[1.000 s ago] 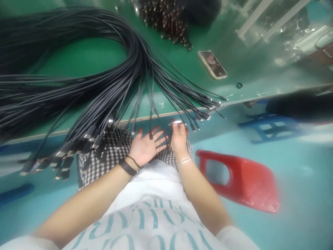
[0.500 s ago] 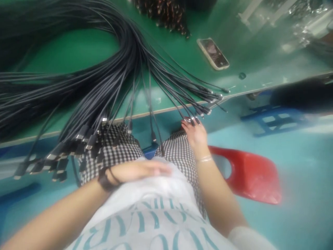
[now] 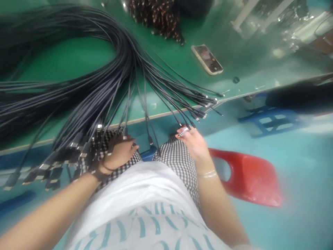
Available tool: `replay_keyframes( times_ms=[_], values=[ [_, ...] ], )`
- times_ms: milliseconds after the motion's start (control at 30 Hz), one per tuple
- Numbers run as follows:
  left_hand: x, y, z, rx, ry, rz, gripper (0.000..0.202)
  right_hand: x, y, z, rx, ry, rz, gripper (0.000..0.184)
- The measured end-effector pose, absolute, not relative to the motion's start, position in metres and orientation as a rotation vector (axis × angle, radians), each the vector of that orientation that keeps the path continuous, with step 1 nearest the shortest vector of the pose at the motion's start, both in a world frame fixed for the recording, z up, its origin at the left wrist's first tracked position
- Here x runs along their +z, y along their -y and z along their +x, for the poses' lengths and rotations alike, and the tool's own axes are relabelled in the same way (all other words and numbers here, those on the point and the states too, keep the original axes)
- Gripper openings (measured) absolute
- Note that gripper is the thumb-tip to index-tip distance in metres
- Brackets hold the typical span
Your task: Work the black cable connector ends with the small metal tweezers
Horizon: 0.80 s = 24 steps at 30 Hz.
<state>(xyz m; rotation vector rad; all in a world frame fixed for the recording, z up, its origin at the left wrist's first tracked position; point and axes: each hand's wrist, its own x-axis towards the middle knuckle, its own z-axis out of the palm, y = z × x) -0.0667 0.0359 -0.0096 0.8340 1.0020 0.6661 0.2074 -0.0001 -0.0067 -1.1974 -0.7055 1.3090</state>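
Downward, toward a seated lap: many thin black cables (image 3: 104, 83) fanning out from a large loop on a green surface (image 3: 70, 59), long axis running from upper left to the surface's edge, metal-tipped plugs (image 3: 75, 149) hanging past it. Right hand (image 3: 194, 144) just below the fanned tips at right, thumb and fingers pinching a small silver piece (image 3: 182, 131). Left hand (image 3: 119, 151) loosely curled over checked trousers (image 3: 177, 166), right beside the plugs, any grip unclear. Farther up the surface, a phone (image 3: 207, 59) lying flat, a dark heap of copper-flecked bundles (image 3: 156, 17) beyond. Off to the right, a red plastic stool (image 3: 249, 177) on the teal floor (image 3: 286, 173), a blue stool (image 3: 270, 119) past it.
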Motion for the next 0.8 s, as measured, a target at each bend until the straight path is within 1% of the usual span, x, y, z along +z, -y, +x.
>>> replay_keyframes(
  times_ms=[33, 67, 167, 200, 233, 267, 333, 400, 467, 533, 600, 700, 800],
  values=[
    [-0.01, -0.043, -0.069, 0.675, -0.993, 0.825, 0.016, 0.0, 0.002, 0.205, 1.336, 0.748, -1.187, 0.021],
    [-0.008, -0.05, -0.071, 0.669, -0.961, 0.835, 0.028, 0.007, 0.004, 0.202, 1.361, 0.785, -1.172, 0.022],
    [0.002, -0.055, -0.069, 0.67, -0.815, 0.862, 0.052, 0.027, 0.006, 0.189, 1.416, 0.848, -1.102, 0.025],
    [0.006, -0.053, -0.066, 0.656, -0.777, 0.865, 0.058, 0.032, 0.006, 0.184, 1.425, 0.85, -1.073, 0.025],
    [0.009, -0.049, -0.061, 0.63, -0.753, 0.862, 0.059, 0.037, 0.005, 0.178, 1.43, 0.846, -1.046, 0.026],
    [0.013, -0.044, -0.055, 0.591, -0.749, 0.849, 0.057, 0.04, 0.004, 0.171, 1.429, 0.842, -1.021, 0.026],
    [0.02, -0.033, -0.04, 0.512, -0.773, 0.788, 0.045, 0.045, 0.0, 0.159, 1.415, 0.77, -0.961, 0.025],
    [0.025, -0.023, -0.027, 0.473, -0.793, 0.722, 0.035, 0.047, -0.006, 0.151, 1.39, 0.575, -0.895, 0.023],
    [0.03, -0.015, -0.018, 0.463, -0.817, 0.676, 0.027, 0.048, -0.01, 0.147, 1.366, 0.339, -0.847, 0.026],
    [0.033, -0.009, -0.014, 0.478, -0.853, 0.625, 0.022, 0.05, -0.01, 0.145, 1.361, 0.224, -0.829, 0.03],
    [0.036, -0.004, -0.015, 0.5, -0.895, 0.549, 0.02, 0.055, -0.006, 0.144, 1.378, 0.274, -0.814, 0.028],
    [0.042, 0.005, -0.022, 0.513, -0.956, 0.449, 0.021, 0.067, 0.005, 0.141, 1.409, 0.494, -0.798, 0.028],
    [0.054, 0.013, -0.032, 0.494, -0.986, 0.463, 0.016, 0.083, 0.013, 0.136, 1.376, 0.627, -0.953, 0.018]
  ],
)
